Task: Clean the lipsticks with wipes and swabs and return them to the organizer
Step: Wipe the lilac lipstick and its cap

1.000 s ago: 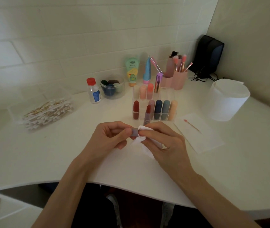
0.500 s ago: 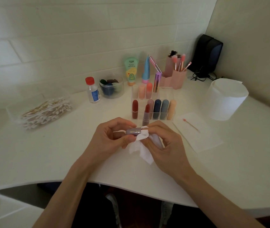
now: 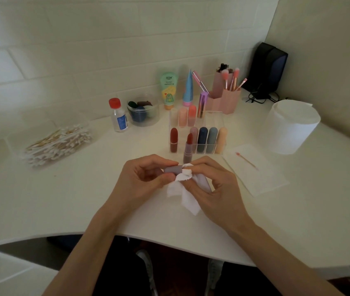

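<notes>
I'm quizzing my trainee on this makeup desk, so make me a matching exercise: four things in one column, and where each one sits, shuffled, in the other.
1. uncapped lipstick
2. pink-tipped swab
3. mauve cap
4. red-capped bottle

A. lying on the flat wipe
B. pinched in the left hand
C. upright just in front of the organizer
D. left of the clear bowl

Pairs: 1-C, 2-A, 3-B, 4-D

surface: white table [image 3: 63, 206] | on it: swab box [image 3: 56, 144]; bottle [image 3: 119, 117]; clear organizer [image 3: 212, 121]; uncapped lipstick [image 3: 188, 149]; wipe roll [image 3: 291, 129]; flat wipe [image 3: 261, 176]
</notes>
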### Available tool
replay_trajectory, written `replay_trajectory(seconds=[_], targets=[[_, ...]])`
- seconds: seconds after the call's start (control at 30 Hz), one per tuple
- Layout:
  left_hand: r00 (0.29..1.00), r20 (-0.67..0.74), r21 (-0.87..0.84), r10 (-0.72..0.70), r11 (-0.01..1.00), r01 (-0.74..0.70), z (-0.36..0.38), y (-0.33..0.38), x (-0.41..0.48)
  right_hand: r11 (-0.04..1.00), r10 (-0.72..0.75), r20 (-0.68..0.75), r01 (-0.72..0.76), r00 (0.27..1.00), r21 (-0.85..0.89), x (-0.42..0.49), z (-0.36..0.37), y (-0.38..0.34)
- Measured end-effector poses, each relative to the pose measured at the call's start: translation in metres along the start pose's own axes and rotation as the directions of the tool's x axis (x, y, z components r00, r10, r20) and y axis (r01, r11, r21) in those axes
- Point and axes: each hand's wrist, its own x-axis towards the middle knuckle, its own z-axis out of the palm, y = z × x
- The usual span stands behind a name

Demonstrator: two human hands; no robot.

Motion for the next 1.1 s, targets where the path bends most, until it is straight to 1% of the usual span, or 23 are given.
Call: replay_trajectory(seconds=[0.13,0.17,0.27,0.37,0.47,0.5,0.57,0.63,0.73,0.83,0.93,1.0,1.1], targets=[[0.991,0.043,-0.01,-0.125,0.992,0.126,0.0031,0.0011,0.0,0.999,-0.012,-0.014,0.012,1.0,-0.043,0.0007,0.0004,-0.0005],[0.989,0.048,0.002,-0.139,0.99,0.139,0.0027,-0.0011,0.0003,0.998,-0.008,-0.012,0.008,1.0,-0.062,0.0003,0.0013,0.0008],[0.997,0.026,0.08,-0.077,0.994,0.075,0.003,0.0001,0.0004,0.994,-0.009,-0.009,0.008,1.0,-0.106,-0.0006,0.0017,0.0033],[1.0,0.008,0.031,-0.023,0.999,0.023,0.0024,0.0014,-0.0001,0.997,0.018,0.01,-0.017,1.0,-0.081,-0.0008,0.0007,0.0042],[1.0,-0.029,0.018,0.004,1.0,-0.004,0.003,0.003,-0.0017,0.995,0.09,-0.003,-0.09,0.996,-0.041,0.0008,0.0022,0.0042],[1.0,-0.015,0.019,-0.007,1.0,0.007,0.004,0.0053,-0.0018,0.995,0.087,-0.004,-0.087,0.996,-0.045,0.0015,0.0025,0.0049],[0.997,0.021,0.011,-0.076,0.997,0.076,0.0046,0.0061,-0.0012,0.998,0.057,0.002,-0.057,0.998,-0.035,0.0019,0.0014,0.0042],[0.991,0.019,-0.035,-0.132,0.991,0.132,0.0049,0.0036,0.0001,0.999,0.033,0.0,-0.033,0.999,-0.036,0.0014,0.0003,0.0024],[0.997,0.005,-0.004,-0.073,0.997,0.073,0.0055,0.0041,-0.0006,0.998,0.018,0.0,-0.018,1.0,-0.061,0.0004,0.0009,0.0],[1.0,-0.018,0.028,0.006,1.0,-0.005,0.0017,-0.0005,-0.0003,0.996,0.065,0.005,-0.064,0.998,-0.058,0.0015,0.002,0.0014],[0.998,-0.052,0.056,0.042,0.998,-0.039,0.0015,-0.0008,-0.0016,0.994,0.101,0.01,-0.1,0.995,-0.05,0.0013,0.0028,0.0034],[0.999,-0.037,0.043,-0.005,0.999,0.007,0.0054,0.0051,-0.0014,0.994,0.1,0.0,-0.099,0.995,-0.042,0.0013,0.002,0.0025],[0.99,-0.009,0.035,-0.139,0.99,0.139,0.0067,0.0064,-0.001,0.999,0.032,-0.003,-0.032,0.999,-0.044,0.0016,0.0005,-0.0014]])
